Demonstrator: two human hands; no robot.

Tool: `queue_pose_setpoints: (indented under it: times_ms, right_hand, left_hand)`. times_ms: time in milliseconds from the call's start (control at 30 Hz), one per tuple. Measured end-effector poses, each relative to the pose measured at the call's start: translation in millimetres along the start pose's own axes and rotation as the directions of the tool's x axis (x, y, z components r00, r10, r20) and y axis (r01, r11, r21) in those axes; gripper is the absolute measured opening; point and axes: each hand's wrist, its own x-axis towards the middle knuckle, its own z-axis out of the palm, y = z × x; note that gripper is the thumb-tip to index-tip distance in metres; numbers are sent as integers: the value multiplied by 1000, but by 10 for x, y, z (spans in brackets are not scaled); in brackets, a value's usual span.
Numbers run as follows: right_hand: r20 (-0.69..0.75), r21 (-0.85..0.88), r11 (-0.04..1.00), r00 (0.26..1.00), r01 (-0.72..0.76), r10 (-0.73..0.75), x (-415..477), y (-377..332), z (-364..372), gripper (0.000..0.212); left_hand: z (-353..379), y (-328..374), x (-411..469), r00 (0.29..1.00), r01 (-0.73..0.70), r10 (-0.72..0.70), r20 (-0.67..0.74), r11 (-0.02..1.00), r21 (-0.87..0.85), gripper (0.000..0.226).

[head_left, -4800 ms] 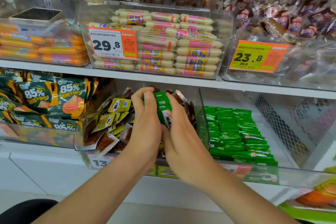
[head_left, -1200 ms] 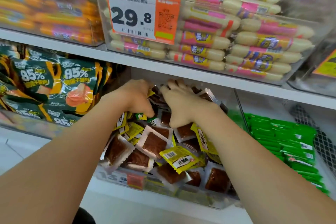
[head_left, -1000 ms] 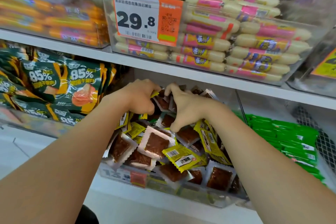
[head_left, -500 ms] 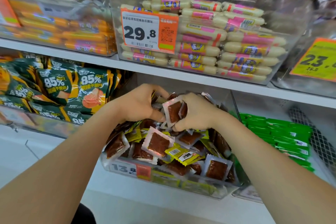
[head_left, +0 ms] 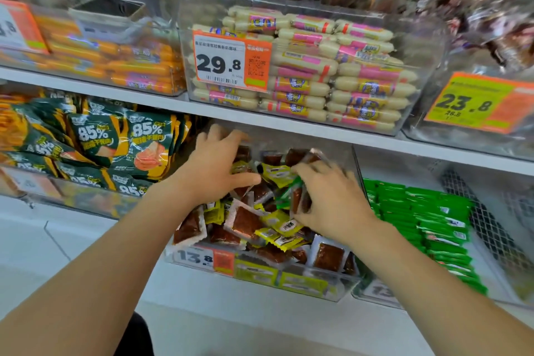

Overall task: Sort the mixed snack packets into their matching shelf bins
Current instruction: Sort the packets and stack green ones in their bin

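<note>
While both hands are down in the clear bin [head_left: 260,279] of brown and yellow packets [head_left: 245,222], the left hand [head_left: 215,170] lies spread flat on the pile around 11 o'clock, gripping nothing. The right hand [head_left: 326,196], at its 3 o'clock, has curled fingers pinching a green packet [head_left: 284,196] and a brown packet [head_left: 297,201] just above the pile. More green packets [head_left: 427,220] fill the neighbouring bin [head_left: 372,295] at 3 o'clock.

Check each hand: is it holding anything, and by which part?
The right hand pinches a green packet by one end, a brown packet seemingly with it. The left hand rests open on the mixed packets, gripping nothing.
</note>
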Motion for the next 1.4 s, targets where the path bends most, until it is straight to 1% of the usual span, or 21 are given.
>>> queue_pose_setpoints:
  times_ms: [33,100,133,200,267,300,367,467,533,567,633,667,733,833,900,967,1067,1167,1267,1333,1400]
  right_hand:
    - [69,123,992,998,-2,-6,-10,16,24,85]
    - [168,377,926,985,-19,-49,-31,72,-9,97]
    - [225,435,900,970,-13,-95,-44,103,-68,101]
    - [353,445,896,917,11,-186,-67,165,-203,104]
    - [429,387,922,879,27,-206,-90,189,-293,102]
    - [446,354,935,874,25,-193,-106,185,-322,104]
    - [461,311,950,876,-13,-139,-130,135,-358,100]
    - [409,214,976,910,-25,-67,-133,72,-355,74]
    - [384,179,984,920,2,-72,-115,102,-329,64]
    - [394,196,981,916,0,-79,-114,132,-324,67]
    - [395,241,970,915,-16,-83,-118,181,-346,79]
    - [376,260,965,923,-20,-82,-118,190,-368,83]
    - [308,299,954,949,-29,-68,-108,190,-400,83]
    - [223,294,954,975,-54,-13,-89,182,-391,63]
    - [182,273,959,983,-82,32,-88,174,-382,49]
    - [148,302,946,986,-115,73,-101,171,-375,47]
    - [111,358,921,987,-151,119,-121,192,-389,57]
    - [54,458,872,985,-172,167,-130,214,-416,49]
    - [12,522,833,978,-184,208,-138,214,-431,35]
    - [-7,502,843,974,-194,228,-140,212,-425,24]
    - [-26,527,823,963,-215,268,-130,216,-434,15]
  left_hand:
    - [-13,8,-60,1000,23,-23,-5,999,38,80]
    - [-1,48,-190,997,74,-75,5,989,127,74]
    - [22,81,-250,994,101,-105,12,976,190,75]
    - [77,174,-353,977,175,-204,55,929,326,84]
    - [188,200,-381,943,242,-311,119,886,395,91]
    - [253,181,-370,928,256,-341,152,877,406,89]
    - [412,77,-302,915,220,-327,235,895,389,77]
    - [603,-112,-201,898,130,-271,346,916,381,72]
    - [587,-81,-190,915,99,-202,350,952,289,63]
    - [569,-71,-171,935,85,-151,320,974,212,51]
    - [532,-34,-123,972,-5,-13,235,997,77,23]
    - [521,-46,-90,978,-59,53,203,998,25,21]
    - [486,-114,-39,977,-134,141,162,989,-57,28]
    - [436,-263,9,976,-171,187,116,976,-136,36]
    - [394,-276,9,970,-217,229,78,967,-132,39]
    - [354,-259,12,970,-221,228,84,971,-88,45]
    - [312,-210,5,988,-138,134,77,989,48,52]
    - [206,-171,-49,996,-73,71,44,996,51,58]
    - [118,-95,-113,998,-57,57,15,998,-5,46]
    - [128,-18,-148,995,-96,95,-18,995,-28,33]
    - [184,77,-172,988,-155,154,-32,987,-46,19]
